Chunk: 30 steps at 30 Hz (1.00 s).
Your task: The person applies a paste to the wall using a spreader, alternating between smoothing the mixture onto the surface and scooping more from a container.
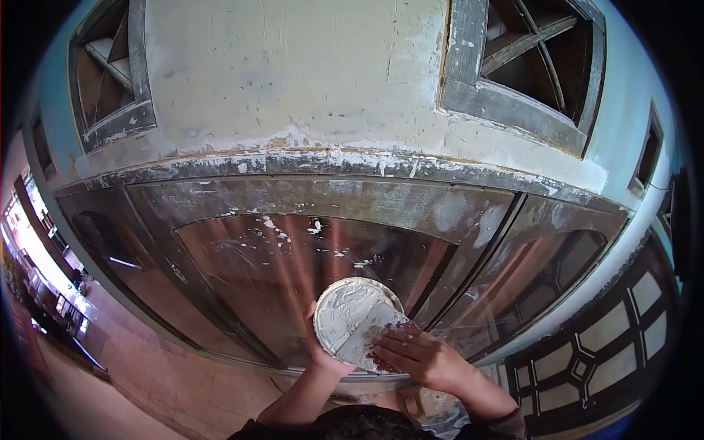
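Note:
A round tub of whitish putty [343, 312] rests in my left hand [328, 358], whose fingers wrap its side and underside. With its fingers laid along a flat, wide putty knife [375, 328], my right hand [424, 357] grips the tool. The blade lies across the putty at the tub's right side. Reddish-brown stains mark the knife near my fingers. Part of the knife's back end is hidden under the right hand.
A wall [293, 73] with patchy filler rises ahead, between two worn window frames. Below a chipped ledge [315, 159] stand dark glazed wooden panels [257, 257], spattered with white. A patterned grille [587, 359] is at lower right, and a tiled floor [154, 352] at left.

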Tool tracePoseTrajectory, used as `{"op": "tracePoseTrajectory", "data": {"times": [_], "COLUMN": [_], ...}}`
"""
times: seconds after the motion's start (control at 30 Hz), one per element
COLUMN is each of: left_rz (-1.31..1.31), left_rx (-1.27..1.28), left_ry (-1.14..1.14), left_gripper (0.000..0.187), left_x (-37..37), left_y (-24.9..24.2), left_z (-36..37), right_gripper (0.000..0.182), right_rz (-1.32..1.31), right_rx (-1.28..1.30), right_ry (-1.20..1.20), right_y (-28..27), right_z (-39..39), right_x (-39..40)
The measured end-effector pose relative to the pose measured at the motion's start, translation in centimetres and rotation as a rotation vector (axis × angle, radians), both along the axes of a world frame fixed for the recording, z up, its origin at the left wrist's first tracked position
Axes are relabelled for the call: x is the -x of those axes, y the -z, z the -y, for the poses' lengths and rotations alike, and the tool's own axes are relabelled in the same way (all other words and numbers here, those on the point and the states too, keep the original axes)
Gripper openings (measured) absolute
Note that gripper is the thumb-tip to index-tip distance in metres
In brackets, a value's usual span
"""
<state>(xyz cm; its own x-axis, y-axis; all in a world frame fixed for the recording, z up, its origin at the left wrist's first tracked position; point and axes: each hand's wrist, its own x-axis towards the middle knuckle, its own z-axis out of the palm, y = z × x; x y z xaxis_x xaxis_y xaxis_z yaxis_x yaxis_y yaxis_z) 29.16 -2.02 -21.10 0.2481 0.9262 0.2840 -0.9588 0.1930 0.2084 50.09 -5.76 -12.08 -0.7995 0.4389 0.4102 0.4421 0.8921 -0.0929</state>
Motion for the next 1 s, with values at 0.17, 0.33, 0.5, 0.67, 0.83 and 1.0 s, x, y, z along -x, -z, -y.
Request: {"op": "tracePoseTrajectory", "data": {"times": [0.17,0.33,0.5,0.67,0.83,1.0], "left_rz": [-0.024,-0.097,-0.106,-0.178,-0.101,-0.096], "left_rx": [0.061,0.111,0.122,0.106,0.058,0.061], "left_ry": [0.036,0.006,0.039,-0.028,0.007,-0.002], "left_gripper": [0.084,0.087,0.086,0.087,0.084,0.082], "left_x": [0.2,0.1,0.1,0.2,0.4,0.1], "left_y": [0.6,-0.4,0.5,-0.1,0.4,0.2], "left_z": [-0.5,-0.5,-0.6,-0.8,-1.0,-0.8], "right_gripper": [0.046,0.045,0.045,0.046,0.043,0.02], "right_rz": [-0.049,-0.021,-0.057,-0.026,-0.209,-1.095], "right_rx": [-0.016,0.028,0.013,0.021,0.151,0.713], "right_ry": [0.022,-0.018,-0.008,-0.016,-0.004,0.163], "right_y": [0.4,0.6,0.0,1.0,0.1,2.3], "right_z": [-0.4,-0.9,-1.2,-1.7,-1.7,-1.4], "right_x": [-0.3,0.1,0.3,0.8,-0.2,-1.0]}}
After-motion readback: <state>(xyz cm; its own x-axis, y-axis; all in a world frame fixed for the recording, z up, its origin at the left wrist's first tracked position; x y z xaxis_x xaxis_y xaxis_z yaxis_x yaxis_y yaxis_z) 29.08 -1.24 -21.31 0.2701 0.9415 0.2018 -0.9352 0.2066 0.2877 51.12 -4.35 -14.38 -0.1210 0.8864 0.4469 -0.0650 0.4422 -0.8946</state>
